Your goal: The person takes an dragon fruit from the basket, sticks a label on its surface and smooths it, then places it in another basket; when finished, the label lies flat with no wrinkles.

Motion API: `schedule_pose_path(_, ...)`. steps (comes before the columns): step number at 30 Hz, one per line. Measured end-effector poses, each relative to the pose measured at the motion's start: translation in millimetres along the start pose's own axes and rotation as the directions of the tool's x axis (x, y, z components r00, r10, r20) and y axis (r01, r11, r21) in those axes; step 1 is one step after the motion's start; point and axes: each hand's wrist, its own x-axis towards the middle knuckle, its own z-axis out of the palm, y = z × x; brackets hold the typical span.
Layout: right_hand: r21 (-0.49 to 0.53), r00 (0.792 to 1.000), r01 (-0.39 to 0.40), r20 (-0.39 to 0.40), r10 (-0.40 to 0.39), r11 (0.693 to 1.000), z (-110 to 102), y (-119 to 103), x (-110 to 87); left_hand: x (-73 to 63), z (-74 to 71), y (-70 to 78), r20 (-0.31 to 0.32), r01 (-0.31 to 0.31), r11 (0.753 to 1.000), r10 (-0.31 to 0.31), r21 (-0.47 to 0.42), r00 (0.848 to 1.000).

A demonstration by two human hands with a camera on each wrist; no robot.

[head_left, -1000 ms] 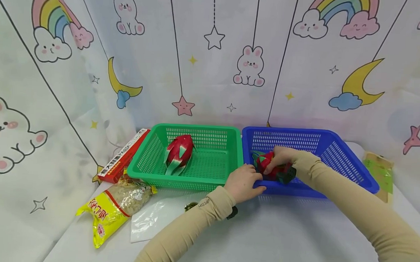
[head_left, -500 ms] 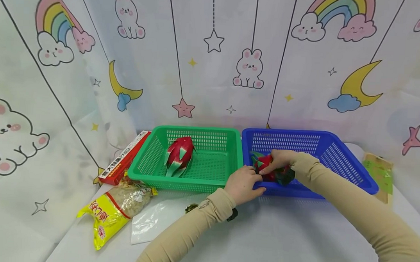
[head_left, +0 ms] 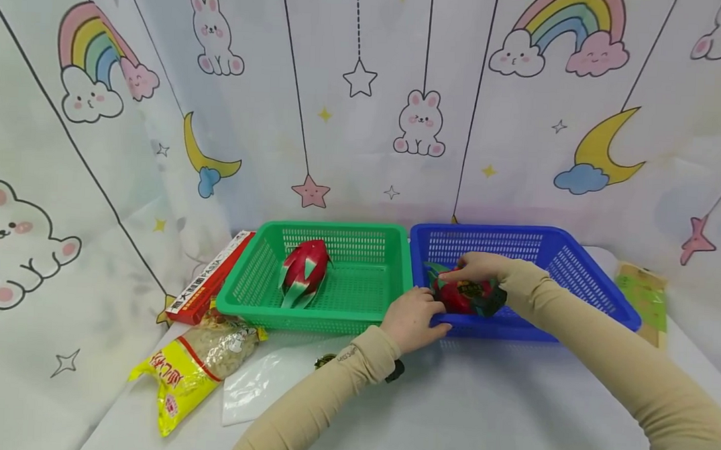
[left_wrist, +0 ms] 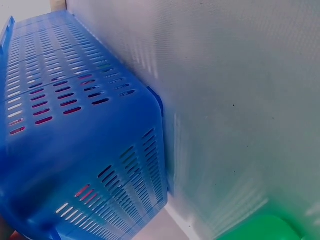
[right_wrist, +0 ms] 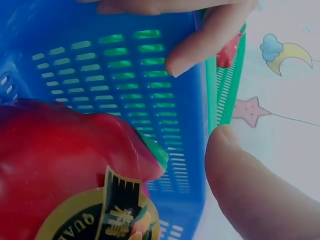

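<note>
The red fruit (head_left: 454, 301) lies in the blue basket (head_left: 596, 289), partly hidden under the right hand (head_left: 485, 266), which is relaxed, one finger straight above it. Its sticker (right_wrist: 125, 216) reads "QUA", the rest is cut off. The left hand (head_left: 410, 321) grips the basket's rim. Left of both hands, the green basket (head_left: 308, 313) holds a second fruit (head_left: 308, 266); farther left, a red box (head_left: 207, 282) reads "PASTA".

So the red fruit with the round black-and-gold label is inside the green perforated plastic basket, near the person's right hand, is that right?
No, wrong basket: the right wrist view shows that labelled red fruit inside the blue perforated plastic basket. It is indeed near the person's right hand.
</note>
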Motion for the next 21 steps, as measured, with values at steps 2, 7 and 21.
schedule_pose_path(2,0.014,1.000,-0.002,-0.002,0.002,1.000,0,-1,-2.1,-0.6,0.2,0.3,0.003,0.002,1.000,-0.002,-0.002,1.000)
schedule_pose_path(7,0.052,1.000,-0.016,-0.009,0.016,0.999,-3,1,-6.7,-1.0,0.1,0.4,0.012,0.005,1.000,-0.005,-0.012,1.000)
schedule_pose_path(21,0.044,0.998,0.012,-0.064,-0.009,0.999,-14,-1,-17.6,-1.4,-5.6,2.4,0.111,0.029,1.000,-0.029,0.001,0.993)
